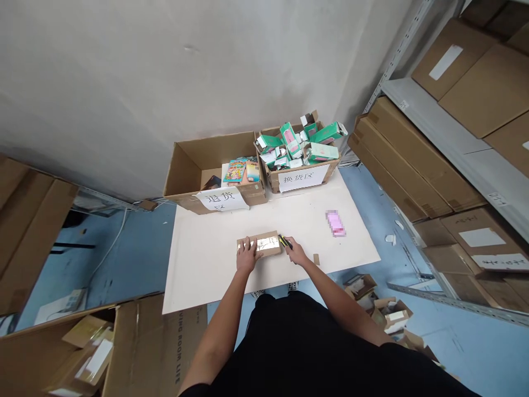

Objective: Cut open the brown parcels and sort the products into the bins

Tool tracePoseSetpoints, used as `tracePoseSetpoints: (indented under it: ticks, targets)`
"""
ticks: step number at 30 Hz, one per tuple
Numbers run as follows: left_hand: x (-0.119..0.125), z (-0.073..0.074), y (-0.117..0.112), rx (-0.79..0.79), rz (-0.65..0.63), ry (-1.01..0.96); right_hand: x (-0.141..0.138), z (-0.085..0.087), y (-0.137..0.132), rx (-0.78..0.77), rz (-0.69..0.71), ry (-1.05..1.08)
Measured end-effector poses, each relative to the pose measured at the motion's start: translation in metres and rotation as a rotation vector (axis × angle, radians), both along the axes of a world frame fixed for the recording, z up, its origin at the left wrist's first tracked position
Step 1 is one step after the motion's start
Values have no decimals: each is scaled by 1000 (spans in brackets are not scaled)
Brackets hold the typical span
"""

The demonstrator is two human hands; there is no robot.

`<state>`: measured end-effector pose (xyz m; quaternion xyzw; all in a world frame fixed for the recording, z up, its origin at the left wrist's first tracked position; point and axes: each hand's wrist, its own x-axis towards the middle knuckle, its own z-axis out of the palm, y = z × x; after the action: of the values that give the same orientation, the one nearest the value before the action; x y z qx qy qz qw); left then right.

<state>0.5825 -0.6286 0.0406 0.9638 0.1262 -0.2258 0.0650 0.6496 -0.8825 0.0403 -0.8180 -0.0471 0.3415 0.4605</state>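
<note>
A small brown cardboard box [269, 252] with a white label lies on the white tabletop [202, 259] in front of me. My left hand [247, 253] presses on its left end, fingers spread over the label. My right hand [296, 252] is closed around a black and yellow box cutter [285, 241]. The cutter's tip is at the right end of the box; whether the blade is in the cardboard I cannot tell.
At the table's back stand an open carton [182, 176] with booklets and another carton [273, 179] full of green boxes. A blurred pink item [335, 223] and a brown scrap [316, 259] lie right. Shelves of cartons [405, 165] flank the right; a big carton [136, 342] sits lower left.
</note>
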Motion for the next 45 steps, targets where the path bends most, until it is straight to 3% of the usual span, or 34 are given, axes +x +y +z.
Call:
tracePoseSetpoints:
  ticks: [9,15,21,27,36,45]
  targets:
    - [-1,-2,0,8,-14,-15,2,-10,-4,152,-48,67]
    - [-2,-6,1,19,-20,-45,1,-6,-12,239,-52,139]
    - [-3,-14,4,-10,-15,-75,-14,-7,-22,204,65,136]
    - [-2,-20,9,-30,3,-96,-34,-26,-27,228,-154,31]
    - [-2,-23,10,-44,16,-91,-5,-18,-7,161,-65,19]
    - [-5,-25,9,-36,-2,-133,-4,-17,-19,114,24,62]
